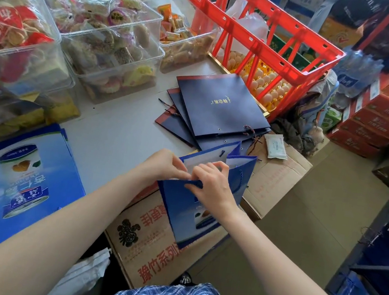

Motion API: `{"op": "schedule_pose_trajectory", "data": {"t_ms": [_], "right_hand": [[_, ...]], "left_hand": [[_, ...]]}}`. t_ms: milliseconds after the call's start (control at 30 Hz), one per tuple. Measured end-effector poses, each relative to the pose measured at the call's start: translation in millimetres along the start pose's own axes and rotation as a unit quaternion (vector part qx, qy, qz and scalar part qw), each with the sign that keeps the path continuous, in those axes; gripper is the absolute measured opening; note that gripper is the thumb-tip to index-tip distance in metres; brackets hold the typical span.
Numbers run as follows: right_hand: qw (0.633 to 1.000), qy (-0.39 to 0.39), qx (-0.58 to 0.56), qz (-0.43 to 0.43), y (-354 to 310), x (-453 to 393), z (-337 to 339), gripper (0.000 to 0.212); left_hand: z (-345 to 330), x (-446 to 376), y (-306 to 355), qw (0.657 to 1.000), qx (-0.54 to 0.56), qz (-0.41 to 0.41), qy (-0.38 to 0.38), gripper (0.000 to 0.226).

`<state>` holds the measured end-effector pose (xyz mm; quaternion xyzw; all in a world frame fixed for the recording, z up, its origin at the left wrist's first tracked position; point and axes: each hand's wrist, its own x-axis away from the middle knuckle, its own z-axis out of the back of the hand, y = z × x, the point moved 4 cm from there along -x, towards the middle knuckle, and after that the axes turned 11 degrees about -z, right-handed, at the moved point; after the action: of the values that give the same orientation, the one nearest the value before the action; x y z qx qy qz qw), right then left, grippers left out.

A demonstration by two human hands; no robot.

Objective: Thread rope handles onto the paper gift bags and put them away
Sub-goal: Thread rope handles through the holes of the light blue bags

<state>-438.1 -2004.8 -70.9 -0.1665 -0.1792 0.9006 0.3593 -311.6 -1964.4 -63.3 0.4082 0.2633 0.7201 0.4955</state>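
Observation:
A blue paper gift bag [186, 214] stands open in front of me over a cardboard box. My left hand [163, 165] pinches the near top edge of the bag. My right hand [210, 185] pinches a blue rope handle [195, 183] at that same edge. A second blue rope [240, 179] hangs on the bag's far side. Behind it lie several flat dark navy bags [220, 105] with twisted rope handles. A stack of flat blue printed bags [17, 179] lies at the table's left front.
Clear plastic bins of packed snacks [98, 39] fill the left and back of the grey table [119, 133]. A red crate [262, 43] stands over egg trays at the back right. Cardboard boxes [149, 236] sit below the bag. Red cartons [381, 119] are stacked at the right.

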Motion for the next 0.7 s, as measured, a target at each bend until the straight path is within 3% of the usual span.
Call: {"op": "schedule_pose_trajectory", "data": {"t_ms": [67,167,333,467,567,600,700], "right_hand": [[1.0,0.007,0.02,0.023,0.8,0.6,-1.8,0.025],[1.0,0.003,0.013,0.013,4.4,0.0,-2.9,0.024],[0.999,-0.026,-0.025,-0.019,4.4,3.9,-2.8,0.023],[0.996,-0.03,-0.058,-0.055,1.7,3.8,-0.4,0.018],[0.996,-0.031,-0.058,-0.052,1.4,1.3,0.2,0.016],[0.997,-0.03,-0.055,-0.048,1.2,2.2,-0.6,0.016],[0.997,-0.033,-0.053,-0.046,3.5,7.1,-4.3,0.018]], "left_hand": [[-0.8,1.4,-2.2,0.999,-0.023,0.005,-0.022,0.017],[-4.3,-0.3,-5.1,0.999,-0.049,0.011,0.012,0.012],[0.9,0.3,-9.9,0.993,0.045,0.044,0.096,0.006],[7.1,2.6,-4.7,0.994,-0.014,-0.023,0.103,0.012],[23.7,6.3,-7.7,0.976,-0.063,-0.072,0.194,0.026],[28.3,6.6,-10.9,0.975,-0.088,-0.064,0.195,0.029],[26.8,5.7,-25.6,0.992,-0.092,0.016,0.086,0.027]]}}
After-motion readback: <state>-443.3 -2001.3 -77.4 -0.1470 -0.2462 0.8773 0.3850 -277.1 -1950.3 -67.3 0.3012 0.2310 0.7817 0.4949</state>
